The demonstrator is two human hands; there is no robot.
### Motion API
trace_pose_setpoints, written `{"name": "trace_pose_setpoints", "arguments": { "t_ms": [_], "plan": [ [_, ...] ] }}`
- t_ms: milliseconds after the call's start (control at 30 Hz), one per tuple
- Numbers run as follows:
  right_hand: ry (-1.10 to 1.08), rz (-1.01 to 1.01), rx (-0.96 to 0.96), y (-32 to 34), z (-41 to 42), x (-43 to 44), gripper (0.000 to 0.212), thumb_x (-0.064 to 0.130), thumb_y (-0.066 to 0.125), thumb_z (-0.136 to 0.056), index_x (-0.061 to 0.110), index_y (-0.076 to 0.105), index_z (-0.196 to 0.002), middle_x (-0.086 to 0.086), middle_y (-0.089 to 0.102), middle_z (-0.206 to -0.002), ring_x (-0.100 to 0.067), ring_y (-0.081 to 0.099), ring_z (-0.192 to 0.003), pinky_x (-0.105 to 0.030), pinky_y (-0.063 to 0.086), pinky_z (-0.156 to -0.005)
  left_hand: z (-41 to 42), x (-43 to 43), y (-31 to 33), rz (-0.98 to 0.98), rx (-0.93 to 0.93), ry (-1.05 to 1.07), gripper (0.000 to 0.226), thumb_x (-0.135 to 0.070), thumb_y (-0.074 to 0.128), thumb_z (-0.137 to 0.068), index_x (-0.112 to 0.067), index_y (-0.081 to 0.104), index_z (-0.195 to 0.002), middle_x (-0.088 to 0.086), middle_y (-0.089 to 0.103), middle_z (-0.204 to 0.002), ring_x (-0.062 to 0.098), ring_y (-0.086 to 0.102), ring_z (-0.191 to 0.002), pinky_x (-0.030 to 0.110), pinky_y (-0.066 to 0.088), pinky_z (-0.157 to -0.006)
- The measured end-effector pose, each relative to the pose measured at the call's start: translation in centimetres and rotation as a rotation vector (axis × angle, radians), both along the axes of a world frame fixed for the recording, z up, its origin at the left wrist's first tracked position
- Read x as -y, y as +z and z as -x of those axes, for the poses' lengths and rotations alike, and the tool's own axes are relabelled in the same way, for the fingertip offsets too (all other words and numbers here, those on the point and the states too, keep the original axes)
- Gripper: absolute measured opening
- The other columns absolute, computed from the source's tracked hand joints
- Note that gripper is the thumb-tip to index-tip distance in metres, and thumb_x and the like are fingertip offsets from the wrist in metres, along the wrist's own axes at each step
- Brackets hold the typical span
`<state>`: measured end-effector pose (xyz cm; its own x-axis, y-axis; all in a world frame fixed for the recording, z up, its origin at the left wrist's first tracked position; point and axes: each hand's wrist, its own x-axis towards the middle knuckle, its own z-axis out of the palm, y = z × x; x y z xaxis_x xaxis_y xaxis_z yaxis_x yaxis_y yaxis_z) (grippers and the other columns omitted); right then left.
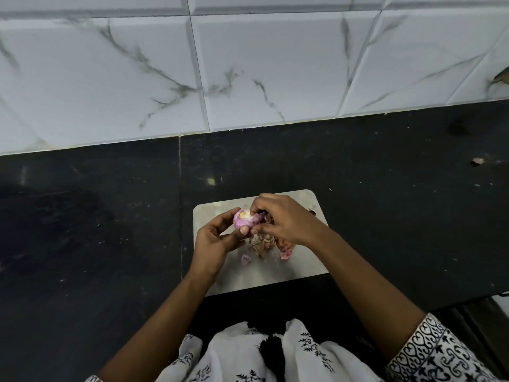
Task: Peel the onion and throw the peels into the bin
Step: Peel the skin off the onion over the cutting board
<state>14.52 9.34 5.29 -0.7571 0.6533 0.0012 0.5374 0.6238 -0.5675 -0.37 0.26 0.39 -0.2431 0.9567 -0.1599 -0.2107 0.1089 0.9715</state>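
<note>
Wall: white marble-look tiles (275, 64) with grey veins fill the whole top of the view.
Counter: a dark, polished counter (82, 216) runs from the wall down to the person, speckled with small crumbs.
Clothing: a white printed garment (248, 354) sits at the bottom edge, and a patterned sleeve (429, 351) covers the right arm.
Board: a grey cutting board (297, 260) with rounded corners lies flat on the counter, dead centre, and both hands are working right above it.
Left hand: the left hand (212, 244) comes in from below, fingers curled round the onion, thumb tip pressed to its underside. A firm hold.
Right hand: the right hand (286, 219) reaches over from the right, fingertips bunched and pinching the skin on the onion's right side.
Onion: the onion (242, 217) is held up over the far left part of the board, between the two hands, pink-purple with a pale yellowish patch showing on top.
Peels: a brown, papery heap of peels (261, 244) lies on the board just under the hands.
Pink bits: one pink piece (245, 259) sits left of the heap, another (285, 254) right of it.
Stray scrap: a small scrap (477, 161) lies far off on the counter's right side.
</note>
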Motion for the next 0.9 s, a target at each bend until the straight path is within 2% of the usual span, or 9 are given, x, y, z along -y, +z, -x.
{"name": "trace_pose_setpoints", "arguments": {
  "t_ms": [133,233,300,433,533,667,767,900],
  "plan": [
    [-0.002,0.013,-0.018,-0.5,0.0,0.0,0.024,0.021,0.071,-0.079,0.013,0.06,-0.099,-0.001,0.059,-0.097,-0.014,0.054,-0.086,-0.032,0.049,-0.074,-0.3,0.0,-0.6,0.071,0.091,0.013,0.048,-0.018,0.069,-0.072,-0.012,0.061,-0.119,0.007,0.072,-0.108,0.023,0.072,-0.089,0.029,0.058,-0.074],
    [-0.006,-0.008,-0.019,-0.9,-0.1,0.3,0.03,0.023,0.073,-0.077,0.013,0.058,-0.101,0.004,0.052,-0.095,-0.013,0.052,-0.083,-0.024,0.042,-0.067,-0.5,-0.2,-0.8,0.101,0.174,0.044,0.045,-0.019,0.066,-0.073,-0.008,0.062,-0.117,0.006,0.075,-0.098,0.02,0.072,-0.084,0.027,0.058,-0.07],
    [-0.018,-0.045,-0.013,-1.3,0.0,0.6,0.035,0.024,0.075,-0.073,0.013,0.055,-0.1,0.005,0.049,-0.096,-0.014,0.05,-0.081,-0.025,0.039,-0.065,-0.8,-0.3,-0.7,0.094,0.199,0.048,0.036,-0.017,0.064,-0.077,-0.009,0.064,-0.112,0.004,0.076,-0.094,0.018,0.072,-0.082,0.024,0.057,-0.066],
    [-0.057,-0.088,-0.072,-2.3,-0.1,1.0,0.024,0.02,0.072,-0.076,0.009,0.057,-0.091,0.0,0.053,-0.09,-0.017,0.051,-0.076,-0.026,0.036,-0.064,-1.2,-0.3,-0.7,0.113,0.207,0.051,0.021,-0.013,0.06,-0.085,-0.013,0.066,-0.105,0.002,0.076,-0.088,0.015,0.072,-0.077,0.022,0.055,-0.062],
    [-0.081,-0.105,-0.121,-2.8,-0.2,1.2,0.018,0.019,0.071,-0.078,0.009,0.058,-0.087,-0.001,0.054,-0.087,-0.016,0.051,-0.073,-0.027,0.039,-0.062,-1.1,-0.5,-0.5,0.136,0.171,0.043,0.016,-0.015,0.058,-0.089,-0.015,0.067,-0.102,0.0,0.076,-0.084,0.014,0.072,-0.074,0.021,0.055,-0.061],
    [-0.125,-0.109,-0.216,-2.9,-0.1,1.4,0.018,0.02,0.072,-0.078,0.01,0.06,-0.084,-0.001,0.057,-0.083,-0.011,0.052,-0.071,-0.017,0.038,-0.059,-1.1,-0.7,-0.1,0.184,0.159,0.05,0.019,-0.022,0.056,-0.092,-0.013,0.07,-0.099,0.002,0.075,-0.078,0.012,0.07,-0.067,0.019,0.051,-0.053],
    [-0.172,-0.15,-0.234,-3.3,0.0,1.7,0.017,0.021,0.071,-0.079,0.01,0.06,-0.084,-0.004,0.059,-0.083,-0.013,0.053,-0.071,-0.018,0.038,-0.06,-1.5,-0.9,0.0,0.26,0.225,0.108,0.022,-0.027,0.056,-0.092,-0.013,0.072,-0.087,0.003,0.072,-0.07,0.011,0.066,-0.059,0.02,0.049,-0.048],
    [-0.215,-0.243,-0.234,-4.1,0.1,2.5,0.013,0.023,0.061,-0.084,0.01,0.057,-0.084,-0.005,0.058,-0.085,-0.021,0.056,-0.071,-0.028,0.041,-0.063,-2.2,-1.2,-0.5,0.409,0.391,0.187,0.038,-0.037,0.059,-0.088,-0.012,0.073,-0.063,0.003,0.064,-0.058,0.01,0.054,-0.045,0.02,0.042,-0.046]
  ]
}}
